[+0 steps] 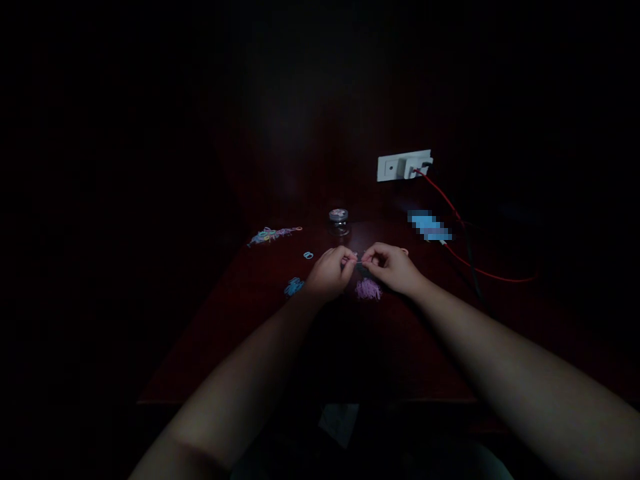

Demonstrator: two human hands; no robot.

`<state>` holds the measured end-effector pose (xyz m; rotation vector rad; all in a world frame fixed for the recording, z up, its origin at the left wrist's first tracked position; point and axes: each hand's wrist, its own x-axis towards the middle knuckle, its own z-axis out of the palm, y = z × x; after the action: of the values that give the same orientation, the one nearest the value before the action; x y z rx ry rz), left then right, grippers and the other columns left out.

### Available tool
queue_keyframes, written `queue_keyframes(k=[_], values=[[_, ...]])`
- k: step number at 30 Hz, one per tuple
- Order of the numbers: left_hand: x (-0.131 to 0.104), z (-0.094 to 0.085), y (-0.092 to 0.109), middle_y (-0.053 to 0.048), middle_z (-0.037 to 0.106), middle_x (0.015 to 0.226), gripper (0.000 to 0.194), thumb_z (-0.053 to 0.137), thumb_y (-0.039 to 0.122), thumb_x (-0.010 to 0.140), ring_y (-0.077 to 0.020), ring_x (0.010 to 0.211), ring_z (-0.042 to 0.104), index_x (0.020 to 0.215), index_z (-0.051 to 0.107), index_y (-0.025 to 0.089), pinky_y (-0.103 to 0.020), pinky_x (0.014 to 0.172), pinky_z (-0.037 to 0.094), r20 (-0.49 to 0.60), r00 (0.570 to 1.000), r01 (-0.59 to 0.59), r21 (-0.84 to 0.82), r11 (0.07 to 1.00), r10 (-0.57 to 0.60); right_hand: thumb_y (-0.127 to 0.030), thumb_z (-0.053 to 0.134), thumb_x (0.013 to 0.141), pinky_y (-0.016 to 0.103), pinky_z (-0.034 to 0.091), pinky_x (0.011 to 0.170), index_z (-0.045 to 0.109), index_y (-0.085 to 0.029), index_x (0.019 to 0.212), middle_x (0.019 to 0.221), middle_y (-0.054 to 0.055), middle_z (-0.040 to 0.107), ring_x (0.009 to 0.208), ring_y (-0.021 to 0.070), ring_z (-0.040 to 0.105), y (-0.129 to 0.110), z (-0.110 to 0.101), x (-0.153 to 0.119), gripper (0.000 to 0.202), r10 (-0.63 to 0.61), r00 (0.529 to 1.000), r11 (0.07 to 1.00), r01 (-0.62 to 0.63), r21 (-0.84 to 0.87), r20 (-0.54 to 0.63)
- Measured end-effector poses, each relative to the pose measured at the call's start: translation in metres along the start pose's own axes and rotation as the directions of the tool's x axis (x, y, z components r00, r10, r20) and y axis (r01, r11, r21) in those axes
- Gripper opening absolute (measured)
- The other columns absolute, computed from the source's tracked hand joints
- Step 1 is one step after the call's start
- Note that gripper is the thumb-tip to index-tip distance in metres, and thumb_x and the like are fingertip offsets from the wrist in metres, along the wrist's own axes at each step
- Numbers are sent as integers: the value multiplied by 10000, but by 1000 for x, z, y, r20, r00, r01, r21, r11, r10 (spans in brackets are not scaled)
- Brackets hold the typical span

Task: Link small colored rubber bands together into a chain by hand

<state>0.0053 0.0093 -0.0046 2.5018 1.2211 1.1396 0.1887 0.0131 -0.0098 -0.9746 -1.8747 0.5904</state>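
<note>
My left hand (332, 272) and my right hand (393, 268) meet over the dark red table, fingertips pinched close together. Between them runs a small, thin, pale strand (359, 263), held at both ends; its exact shape is too small to tell. A pile of purple bands (369, 289) lies just below the fingertips. Blue bands (294, 287) are heaped beside my left hand, which partly covers them. A small light-blue loop (309, 255) rests left of that hand. An orange piece (404, 251) shows behind my right hand.
A mixed coloured pile (273, 235) lies at the table's back left. A clear jar with a lid (339, 221) stands at the back. To the right are a pixelated blue object (429, 225), a red cable (480, 271) and a wall socket (390, 168) with a plugged-in charger.
</note>
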Motion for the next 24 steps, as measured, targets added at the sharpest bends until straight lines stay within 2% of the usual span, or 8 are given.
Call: queue_keyframes(k=[17, 24], values=[[-2, -2, 10, -28, 646, 893, 122, 476, 244, 888, -160, 828, 575, 897, 582, 184, -289, 761, 445, 86, 996, -9, -13, 1000, 10, -268, 592, 755, 223, 362, 505, 634, -137, 760, 631, 13, 571, 548, 104, 471, -2, 1, 1, 138, 15, 1000, 998, -16, -69, -15], [-1, -1, 3, -41, 651, 925, 127, 469, 242, 888, -159, 846, 576, 886, 577, 174, -297, 790, 448, 69, 998, 3, -47, 999, 0, -256, 605, 741, 210, 341, 488, 626, -132, 755, 614, 5, 558, 530, 90, 450, -2, -1, 0, 127, 41, 999, 997, -43, -64, -27]])
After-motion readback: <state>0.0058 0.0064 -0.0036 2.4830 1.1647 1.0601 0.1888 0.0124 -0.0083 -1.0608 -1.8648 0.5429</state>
